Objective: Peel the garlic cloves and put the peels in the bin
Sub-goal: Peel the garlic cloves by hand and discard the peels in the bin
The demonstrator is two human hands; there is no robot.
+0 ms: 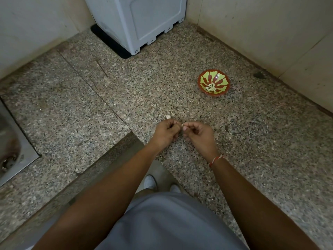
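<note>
No brand, label or legible writing appears on any surface.

The counter [180,83] is speckled granite in grey, tan and black, polished, with a straight near edge. Both hands work just above it near that edge. The left hand [166,131] and the right hand [200,133] meet fingertip to fingertip, fingers curled, and together pinch one garlic clove [182,125]. The clove is small, pale and mostly hidden by the fingers; its long axis cannot be determined. A second pale clove [167,116] lies on the granite just beyond the left hand, its curved body running roughly left to right.

A round bowl [213,82], glossy, red-rimmed with green leaf-shaped panels, stands far right of the hands. It holds a small heap of pale peeled cloves [211,88].

A red-and-white thread [215,160] circles the right wrist.

A grey moulded plastic appliance [140,22] stands at the far side on a black mat [110,42]. A steel sink [12,147] is set into the counter at the left.
</note>
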